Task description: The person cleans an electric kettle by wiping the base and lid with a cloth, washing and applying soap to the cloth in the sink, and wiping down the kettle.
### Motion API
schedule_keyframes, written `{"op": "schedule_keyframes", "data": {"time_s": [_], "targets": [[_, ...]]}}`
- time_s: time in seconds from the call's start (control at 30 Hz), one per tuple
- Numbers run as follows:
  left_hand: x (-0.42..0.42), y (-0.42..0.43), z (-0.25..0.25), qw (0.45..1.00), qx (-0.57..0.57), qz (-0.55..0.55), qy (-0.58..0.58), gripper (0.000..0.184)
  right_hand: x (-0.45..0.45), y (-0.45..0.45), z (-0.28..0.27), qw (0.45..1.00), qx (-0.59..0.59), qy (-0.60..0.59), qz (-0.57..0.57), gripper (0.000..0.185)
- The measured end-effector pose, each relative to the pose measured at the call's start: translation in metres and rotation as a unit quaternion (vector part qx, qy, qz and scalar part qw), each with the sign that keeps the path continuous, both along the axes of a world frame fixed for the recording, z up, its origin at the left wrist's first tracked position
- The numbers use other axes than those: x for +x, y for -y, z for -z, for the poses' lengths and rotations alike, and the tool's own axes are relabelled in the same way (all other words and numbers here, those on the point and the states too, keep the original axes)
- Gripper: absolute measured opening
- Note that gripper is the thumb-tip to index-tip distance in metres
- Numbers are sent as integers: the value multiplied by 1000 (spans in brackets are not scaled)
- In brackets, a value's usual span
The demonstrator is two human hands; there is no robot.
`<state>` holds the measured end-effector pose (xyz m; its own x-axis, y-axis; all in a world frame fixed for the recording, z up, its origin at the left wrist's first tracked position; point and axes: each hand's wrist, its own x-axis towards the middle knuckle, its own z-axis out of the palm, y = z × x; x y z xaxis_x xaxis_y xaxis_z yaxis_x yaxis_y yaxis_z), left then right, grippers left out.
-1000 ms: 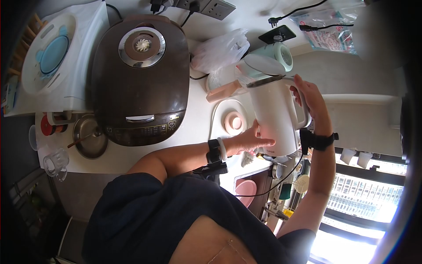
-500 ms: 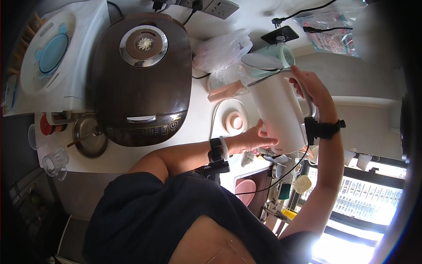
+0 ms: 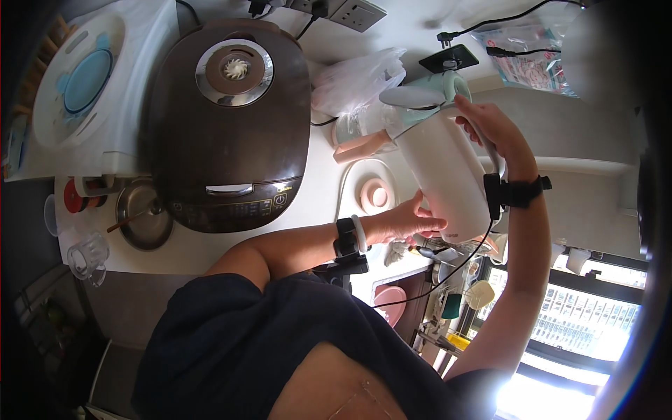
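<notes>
A white electric kettle (image 3: 448, 171) is held tilted above the right part of the counter. My right hand (image 3: 493, 133) is closed round its handle, thumb near the top by the lid. The grey lid (image 3: 411, 98) stands swung up from the rim. My left hand (image 3: 409, 219) grips the kettle's lower end, thumb lying along the side and some fingers hidden behind it. Below the kettle, a round white base with a pink centre (image 3: 378, 196) rests on the counter. The inside of the kettle is out of sight.
A large brown rice cooker (image 3: 231, 140) stands left of the kettle. Behind are a plastic bag (image 3: 360, 80), a pale green container (image 3: 455, 84) and wall sockets (image 3: 357, 12). A glass mug (image 3: 89, 259) and a metal lid (image 3: 145, 217) sit at the front left. A pink basin (image 3: 390, 304) is in the sink.
The kettle's lid has swung further up, away from the rim. Both hands keep their hold on the kettle, which has shifted only slightly.
</notes>
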<state>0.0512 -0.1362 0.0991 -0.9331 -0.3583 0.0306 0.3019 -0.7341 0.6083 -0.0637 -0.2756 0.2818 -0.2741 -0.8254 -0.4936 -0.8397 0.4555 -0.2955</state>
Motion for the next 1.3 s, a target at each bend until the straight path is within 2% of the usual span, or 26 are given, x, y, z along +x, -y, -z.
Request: {"op": "schedule_keyframes", "data": {"time_s": [0.4,0.6,0.67,0.73,0.8,0.83,0.87,0.93,1.0,1.07,1.3], "targets": [[7,-1,2,999,4,-7,43,89,-5,-15,-1,999,-14,26,18,57],[24,-5,13,998,19,-16,62,82,-14,-65,-1,991,-56,86,86,55],[33,-5,15,996,10,-22,81,80,-13,-90,2,979,-113,116,122,53],[39,-9,26,993,-7,-55,102,75,-19,-117,8,973,-115,147,137,49],[49,-15,30,989,-22,-74,126,70,-17,-149,16,945,-161,206,195,45],[57,-18,32,984,-36,-91,145,67,-24,-163,22,944,-139,261,149,41],[63,-22,35,979,-49,-110,165,65,-25,-179,28,942,-142,265,148,41],[75,-31,42,969,-49,-149,192,60,-18,-212,43,905,-133,392,94,38],[84,-40,53,954,-79,-177,228,64,-10,-236,61,872,-96,466,118,35],[97,-54,62,944,-78,-200,249,67,16,-255,78,850,-121,492,144,37],[136,-100,74,911,-51,-223,343,77,43,-302,135,838,-113,526,94,40]]}}
